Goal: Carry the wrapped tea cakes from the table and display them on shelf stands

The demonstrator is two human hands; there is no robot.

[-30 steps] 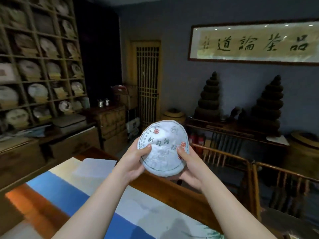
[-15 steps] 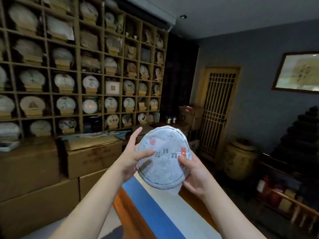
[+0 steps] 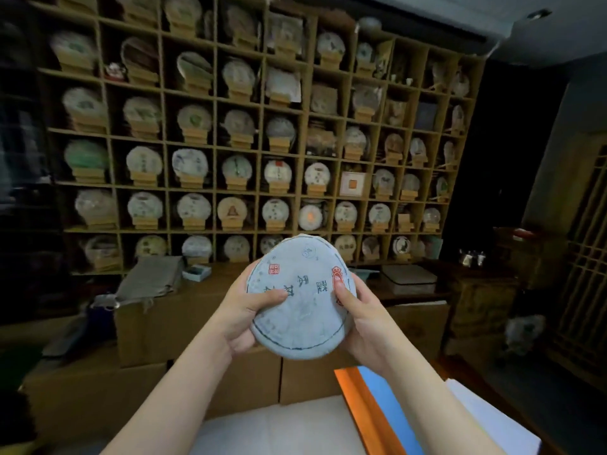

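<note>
I hold one round tea cake [image 3: 303,310] in white paper with blue characters and red seals, face toward me, at chest height. My left hand [image 3: 244,315] grips its left edge with the thumb across the front. My right hand [image 3: 364,318] grips its right edge, thumb on the red seal. Ahead stands a tall wooden grid shelf [image 3: 215,139]; most cubbies hold a wrapped tea cake on a wooden stand [image 3: 236,183]. The held cake hides part of the bottom shelf row.
Cardboard boxes [image 3: 157,326] are stacked below the shelf, with a grey cloth bag [image 3: 152,275] and a flat grey box [image 3: 409,279] on top. The table corner with a blue and orange cloth [image 3: 377,405] is at lower right. A lattice door [image 3: 588,290] is at far right.
My view has swung left from the room's far wall to face the shelf squarely. Both hands keep the same hold on the tea cake.
</note>
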